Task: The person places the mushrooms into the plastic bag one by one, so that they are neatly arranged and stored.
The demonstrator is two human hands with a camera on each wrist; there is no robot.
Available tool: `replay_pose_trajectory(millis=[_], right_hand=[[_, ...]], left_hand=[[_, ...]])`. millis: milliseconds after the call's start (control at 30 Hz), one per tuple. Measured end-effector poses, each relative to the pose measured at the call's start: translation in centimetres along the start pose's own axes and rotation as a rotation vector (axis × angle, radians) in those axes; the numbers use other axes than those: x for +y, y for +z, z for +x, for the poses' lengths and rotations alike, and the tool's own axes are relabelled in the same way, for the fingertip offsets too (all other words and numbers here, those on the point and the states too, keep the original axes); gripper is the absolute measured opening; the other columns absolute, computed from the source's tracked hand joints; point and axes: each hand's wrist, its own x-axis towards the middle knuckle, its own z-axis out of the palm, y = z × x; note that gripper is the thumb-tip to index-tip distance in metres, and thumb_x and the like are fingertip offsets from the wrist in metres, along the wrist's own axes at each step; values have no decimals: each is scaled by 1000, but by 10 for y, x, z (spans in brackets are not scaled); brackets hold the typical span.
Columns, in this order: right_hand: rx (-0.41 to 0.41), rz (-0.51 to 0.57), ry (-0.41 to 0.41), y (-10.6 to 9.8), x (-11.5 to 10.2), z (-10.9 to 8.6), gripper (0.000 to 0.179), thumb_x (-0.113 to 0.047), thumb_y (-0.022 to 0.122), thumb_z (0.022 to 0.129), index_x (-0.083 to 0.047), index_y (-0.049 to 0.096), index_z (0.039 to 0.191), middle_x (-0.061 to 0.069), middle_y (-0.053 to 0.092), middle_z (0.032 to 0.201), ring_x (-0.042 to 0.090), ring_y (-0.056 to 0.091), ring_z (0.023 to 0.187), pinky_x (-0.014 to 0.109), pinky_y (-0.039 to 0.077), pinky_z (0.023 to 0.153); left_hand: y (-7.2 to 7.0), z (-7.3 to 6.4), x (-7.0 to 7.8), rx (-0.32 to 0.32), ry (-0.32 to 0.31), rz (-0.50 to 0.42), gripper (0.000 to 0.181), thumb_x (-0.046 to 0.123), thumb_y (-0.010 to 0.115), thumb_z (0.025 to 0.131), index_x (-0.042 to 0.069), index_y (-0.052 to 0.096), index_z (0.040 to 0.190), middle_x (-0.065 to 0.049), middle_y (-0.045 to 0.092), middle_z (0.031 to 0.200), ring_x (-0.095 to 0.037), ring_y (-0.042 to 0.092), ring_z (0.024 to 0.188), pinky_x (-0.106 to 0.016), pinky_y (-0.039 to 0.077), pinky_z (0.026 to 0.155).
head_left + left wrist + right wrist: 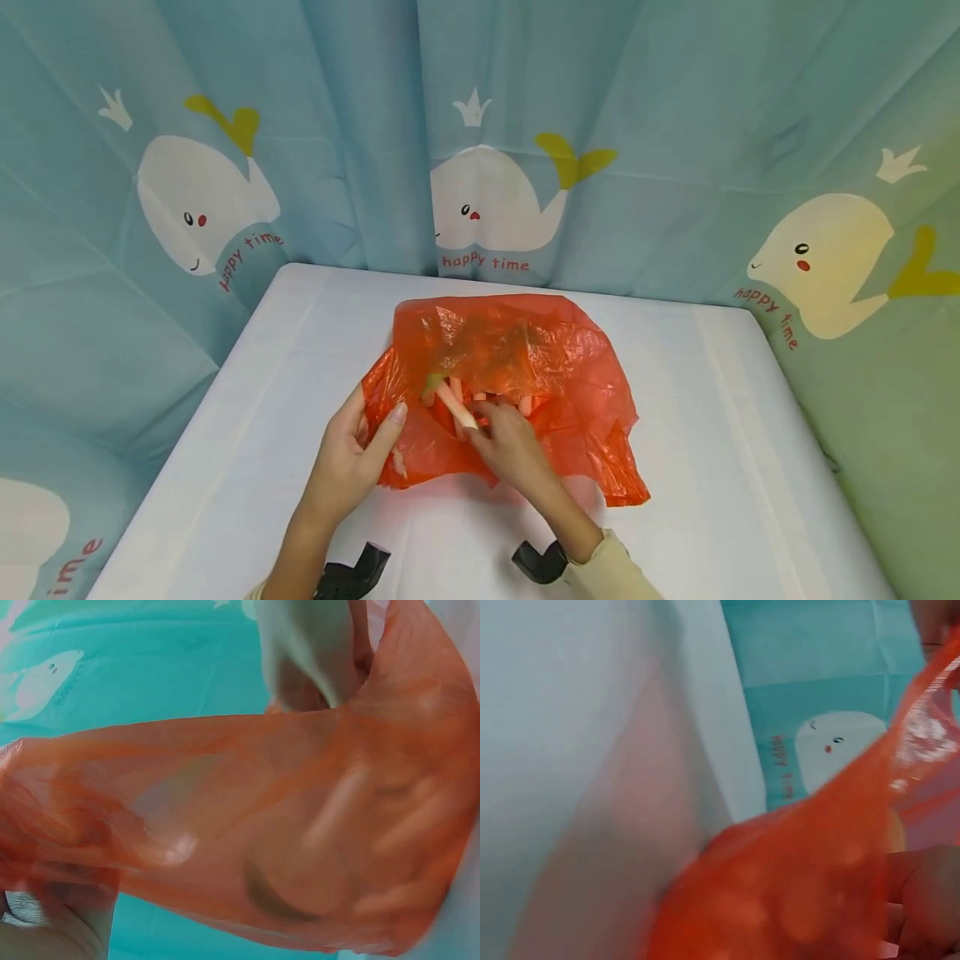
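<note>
A thin red plastic bag [585, 375] lies spread on the table, its mouth facing me. My left hand [347, 454] grips the bag's left edge, thumb on top of the film. Reaching into the mouth, my right hand [513, 446] pinches the near end of a pale stick with a green far end [453, 404]. Several other pinkish sticks [525, 405] show around its fingers inside the bag. Through the film in the left wrist view, long pale shapes [337, 806] and a dark curved shape [274, 896] appear blurred. Film partly covers my right hand [930, 900] in the right wrist view.
The white table [720, 433] extends on both sides of the bag. A blue-green curtain [360, 150] printed with whales hangs along its back and sides. Black camera mounts [540, 563] sit by both wrists, close to the front.
</note>
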Motion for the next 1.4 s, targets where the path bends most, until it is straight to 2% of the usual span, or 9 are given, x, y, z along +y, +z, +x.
replay_pose_trajectory(millis=[200, 300, 500, 600, 767, 900, 1033, 1167, 1400], right_hand=[[-50, 40, 26, 21, -4, 18, 24, -10, 69, 82, 0, 67, 104, 0, 58, 76, 14, 50, 64, 22, 43, 52], [-41, 41, 31, 31, -4, 22, 19, -9, 70, 81, 0, 66, 97, -1, 54, 70, 13, 47, 61, 21, 41, 51], [-36, -18, 97, 42, -4, 26, 19, -14, 72, 82, -3, 68, 97, -5, 48, 61, 12, 46, 54, 24, 37, 45], [-39, -36, 107, 45, -3, 25, 19, -15, 72, 82, -3, 68, 95, -5, 47, 60, 12, 45, 52, 24, 36, 44], [-50, -47, 70, 46, 0, 21, 17, -17, 71, 83, -5, 67, 94, -5, 47, 62, 11, 45, 53, 24, 35, 45], [-38, -39, 41, 41, 1, 13, 18, -18, 72, 83, -4, 66, 93, -1, 54, 68, 12, 48, 57, 24, 40, 49], [-20, -23, 16, 32, 0, 2, 21, -19, 73, 83, -4, 65, 97, 2, 62, 82, 14, 56, 69, 26, 49, 61], [-18, 46, -10, 20, -2, -11, 25, -19, 70, 86, -3, 65, 105, 0, 63, 86, 14, 59, 76, 27, 51, 68], [-44, 246, -9, -11, -3, -42, 27, -20, 63, 92, -9, 62, 116, -7, 61, 93, 9, 59, 83, 25, 52, 69]], left_hand=[[1, 2, -1, -4, 27, -6, 38, -5, 54, 91, -2, 45, 128, -18, 57, 93, -19, 57, 49, -34, 55, 49], [1, 2, -2, 8, 38, -4, 37, -5, 54, 90, -2, 46, 126, -18, 58, 95, -21, 58, 52, -34, 55, 50], [2, 3, -4, 8, 56, -13, 33, -5, 53, 92, -3, 47, 124, -14, 54, 76, -18, 55, 49, -32, 54, 47], [2, 2, -5, 26, 47, 5, 34, -4, 54, 92, -3, 47, 125, -15, 54, 77, -18, 57, 56, -31, 56, 53], [1, -2, -7, 55, 19, 23, 35, -3, 54, 91, -4, 47, 125, -19, 55, 87, -21, 59, 70, -31, 57, 62], [0, -6, -8, 56, -7, 35, 24, -1, 55, 92, -3, 53, 116, -13, 56, 81, -22, 58, 66, -31, 56, 58], [-4, -11, -10, 77, -45, 75, 12, 1, 55, 93, -1, 58, 104, -4, 57, 73, -20, 56, 59, -30, 55, 53], [-7, -15, -14, 115, -87, 114, 9, 4, 55, 94, -2, 59, 99, -6, 57, 71, -18, 56, 58, -29, 54, 53], [-14, -20, -19, 205, -142, 203, 23, 12, 49, 99, -2, 62, 111, -11, 65, 98, -17, 61, 81, -22, 54, 70]])
